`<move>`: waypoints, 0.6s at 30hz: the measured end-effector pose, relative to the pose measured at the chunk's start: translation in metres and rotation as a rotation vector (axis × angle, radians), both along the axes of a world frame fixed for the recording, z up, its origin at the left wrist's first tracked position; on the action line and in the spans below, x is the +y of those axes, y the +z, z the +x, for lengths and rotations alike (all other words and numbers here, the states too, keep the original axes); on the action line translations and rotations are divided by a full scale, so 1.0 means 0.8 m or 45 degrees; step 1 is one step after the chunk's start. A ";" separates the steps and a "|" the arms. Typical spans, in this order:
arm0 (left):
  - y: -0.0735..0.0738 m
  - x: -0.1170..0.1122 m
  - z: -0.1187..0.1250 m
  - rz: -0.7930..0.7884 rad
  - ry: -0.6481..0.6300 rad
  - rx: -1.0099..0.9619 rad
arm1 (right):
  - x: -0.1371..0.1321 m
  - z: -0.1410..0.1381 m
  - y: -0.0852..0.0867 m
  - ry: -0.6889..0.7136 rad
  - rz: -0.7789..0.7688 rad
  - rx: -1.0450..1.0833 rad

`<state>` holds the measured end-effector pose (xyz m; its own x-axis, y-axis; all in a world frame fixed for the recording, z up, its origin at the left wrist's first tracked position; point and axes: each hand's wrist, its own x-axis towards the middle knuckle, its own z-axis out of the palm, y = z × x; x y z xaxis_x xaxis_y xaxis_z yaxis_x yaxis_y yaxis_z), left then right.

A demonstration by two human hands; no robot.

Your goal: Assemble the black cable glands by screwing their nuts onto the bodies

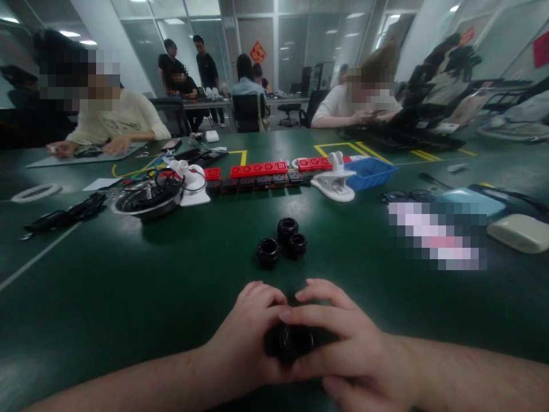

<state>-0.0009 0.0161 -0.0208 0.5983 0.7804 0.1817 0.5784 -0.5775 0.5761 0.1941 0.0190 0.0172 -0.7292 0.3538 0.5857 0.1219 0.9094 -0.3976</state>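
Note:
Both my hands meet near the front edge of the green table (128,286). My left hand (249,335) and my right hand (338,337) are closed together around a small black round part (294,341), fingers curled over it from both sides. A little farther out on the table lie three more black round parts (281,241), clustered and touching each other, about a hand's length beyond my fingers.
A metal bowl with cables (148,197) sits at left, white clamps (334,180) and a blue tray (371,171) beyond, with a row of red and black blocks (259,174) between. A beige box (518,232) lies at right. Other people sit at the table's far side.

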 end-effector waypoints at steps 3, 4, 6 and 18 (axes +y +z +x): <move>0.000 0.001 -0.001 -0.001 -0.028 0.020 | 0.000 0.003 -0.003 -0.014 -0.045 0.042; 0.001 0.001 -0.001 -0.005 -0.037 0.028 | 0.000 0.004 -0.004 -0.024 -0.055 0.041; 0.002 0.001 -0.002 -0.018 -0.048 0.043 | 0.000 0.005 -0.004 -0.046 -0.059 0.032; -0.002 0.003 -0.006 -0.004 -0.095 0.043 | 0.007 0.002 -0.009 -0.267 -0.158 -0.126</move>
